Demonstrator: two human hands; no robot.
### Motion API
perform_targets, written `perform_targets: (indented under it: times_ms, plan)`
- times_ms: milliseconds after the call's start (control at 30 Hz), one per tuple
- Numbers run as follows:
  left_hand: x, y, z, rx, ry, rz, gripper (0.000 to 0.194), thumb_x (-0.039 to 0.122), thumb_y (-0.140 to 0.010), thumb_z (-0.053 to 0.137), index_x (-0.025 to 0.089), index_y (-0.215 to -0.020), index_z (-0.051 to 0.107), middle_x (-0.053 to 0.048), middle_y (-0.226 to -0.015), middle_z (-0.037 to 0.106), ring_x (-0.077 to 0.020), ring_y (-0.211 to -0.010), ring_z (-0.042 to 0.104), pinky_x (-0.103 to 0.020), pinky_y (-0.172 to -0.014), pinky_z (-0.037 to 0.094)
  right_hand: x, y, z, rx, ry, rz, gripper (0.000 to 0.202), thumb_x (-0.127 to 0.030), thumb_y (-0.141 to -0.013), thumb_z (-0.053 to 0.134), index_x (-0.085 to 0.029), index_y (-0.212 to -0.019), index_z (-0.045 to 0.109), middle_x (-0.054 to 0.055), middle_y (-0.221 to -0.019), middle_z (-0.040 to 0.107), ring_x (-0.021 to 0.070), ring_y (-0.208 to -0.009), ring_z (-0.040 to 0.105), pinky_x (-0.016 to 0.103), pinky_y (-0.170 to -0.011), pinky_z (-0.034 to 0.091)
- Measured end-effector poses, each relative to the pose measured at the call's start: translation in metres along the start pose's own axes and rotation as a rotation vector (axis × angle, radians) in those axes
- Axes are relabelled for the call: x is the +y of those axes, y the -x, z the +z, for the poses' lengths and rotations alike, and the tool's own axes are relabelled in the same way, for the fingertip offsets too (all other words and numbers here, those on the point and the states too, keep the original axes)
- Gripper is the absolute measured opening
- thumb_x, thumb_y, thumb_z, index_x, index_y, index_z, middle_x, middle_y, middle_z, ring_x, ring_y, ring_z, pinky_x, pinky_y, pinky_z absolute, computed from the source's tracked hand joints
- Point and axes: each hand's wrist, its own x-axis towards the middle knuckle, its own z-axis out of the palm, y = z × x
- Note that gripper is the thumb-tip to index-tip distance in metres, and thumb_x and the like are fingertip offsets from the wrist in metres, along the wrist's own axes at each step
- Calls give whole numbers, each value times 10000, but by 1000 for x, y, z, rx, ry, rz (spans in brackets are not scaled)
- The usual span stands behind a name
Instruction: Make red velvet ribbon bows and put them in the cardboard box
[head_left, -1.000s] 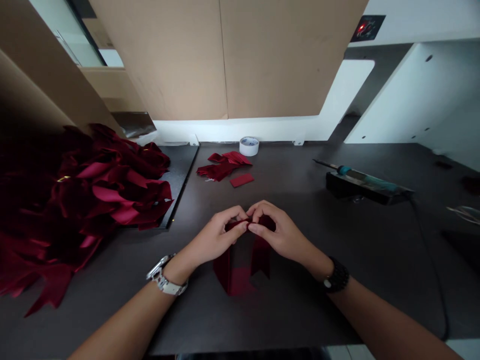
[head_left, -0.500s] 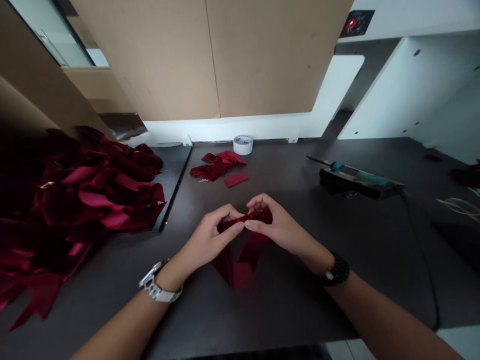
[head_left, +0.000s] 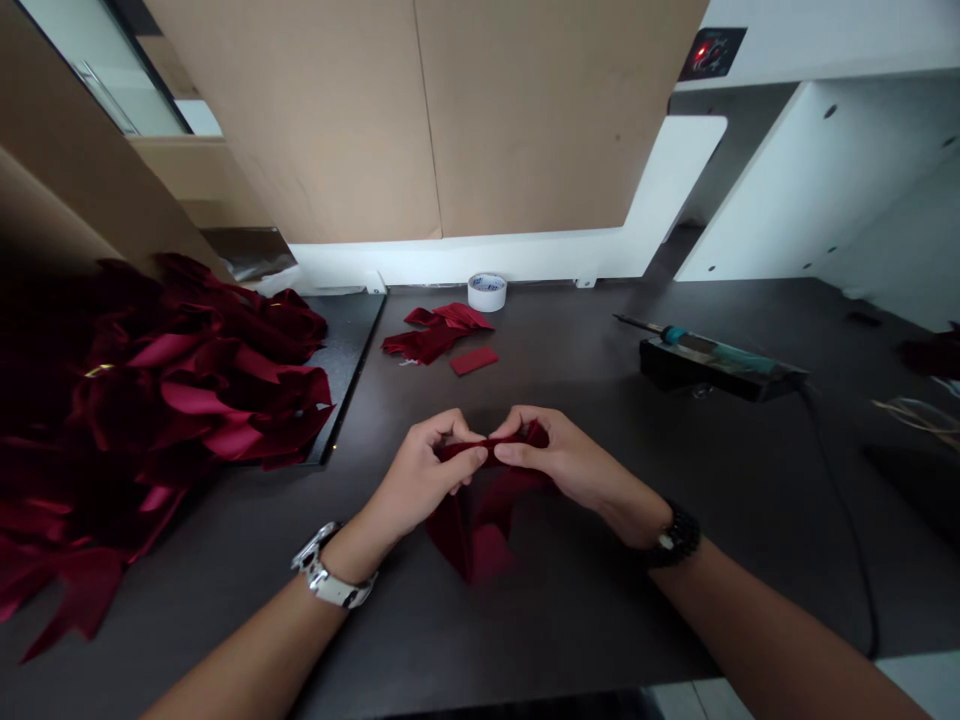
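Observation:
A dark red velvet ribbon (head_left: 491, 510) is pinched between my two hands above the dark table. My left hand (head_left: 431, 465), with a silver watch at the wrist, grips it between thumb and fingers. Close beside it, my right hand (head_left: 551, 455) pinches the same ribbon, thumb in front and fingers behind. The ribbon's lower part hangs in a loop beneath both hands and looks slightly blurred. Fingers hide part of the pinched section. Beyond the hands lie a small red fabric strip (head_left: 474, 361) and some crumpled red velvet pieces (head_left: 435, 333).
A big heap of red velvet ribbon bows (head_left: 202, 390) fills the left side, partly on a black board (head_left: 349, 340). A tape roll (head_left: 487, 292) stands at the back. On the right, a soldering iron (head_left: 705, 345) rests on a black holder (head_left: 701, 372), its cable (head_left: 840, 510) trailing to the front edge.
My right fingers have drawn down and closed toward the thumb on the ribbon, while both hands stay close together. The hanging loop has swung slightly.

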Motion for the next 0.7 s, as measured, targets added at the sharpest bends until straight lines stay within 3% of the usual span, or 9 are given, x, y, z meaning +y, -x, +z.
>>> perform_targets:
  times_ms: [167,233,333,500,567,633,700]
  plan:
    - [-2,-2,2,34,37,-39,221,278,-716,653,172,-663,467,73,-521,472,-42,-423,421,-140,-386,301,-3,-5,-10,-38,83,12,251,-406,-772,679,-185,-885,640,7,-842,642,117,-733,576,251,-675,440]
    - [-2,-3,1,62,50,-51,222,277,-706,651,174,-655,461,73,-516,471,-42,-422,420,-137,-382,293,-10,-5,-22,38,147,-3,305,-449,-813,619,-200,-987,622,31,-976,648,134,-837,607,276,-752,467]
    - [-2,-4,0,106,65,-56,234,280,-687,663,172,-644,460,71,-527,475,-41,-427,424,-135,-380,294,-19,7,-49,231,287,-11,366,-519,-824,566,-191,-980,615,55,-1014,647,157,-873,627,303,-774,486]
    - [1,-5,-2,181,101,-40,230,269,-668,672,169,-627,469,64,-527,491,-41,-431,427,-135,-379,278,-6,50,-112,247,515,200,412,-548,-750,614,-169,-894,687,81,-888,693,194,-766,633,317,-661,480]
    - [2,-5,-2,214,122,-32,224,259,-667,671,169,-619,472,66,-513,487,-38,-422,412,-135,-381,265,9,64,-140,400,554,268,404,-532,-676,668,-166,-847,687,86,-849,694,211,-721,628,336,-627,478]
    - [2,-5,-2,247,141,-16,221,250,-670,673,169,-615,474,66,-507,486,-34,-417,397,-135,-387,258,26,69,-167,747,700,310,391,-450,-546,773,-158,-774,648,66,-711,650,234,-672,604,381,-639,479]
    - [2,-5,-3,276,151,1,220,247,-676,677,171,-620,477,66,-501,485,-35,-416,391,-138,-394,257,42,67,-190,1094,771,266,504,-366,-429,845,-138,-820,623,89,-787,646,281,-793,616,423,-732,491]
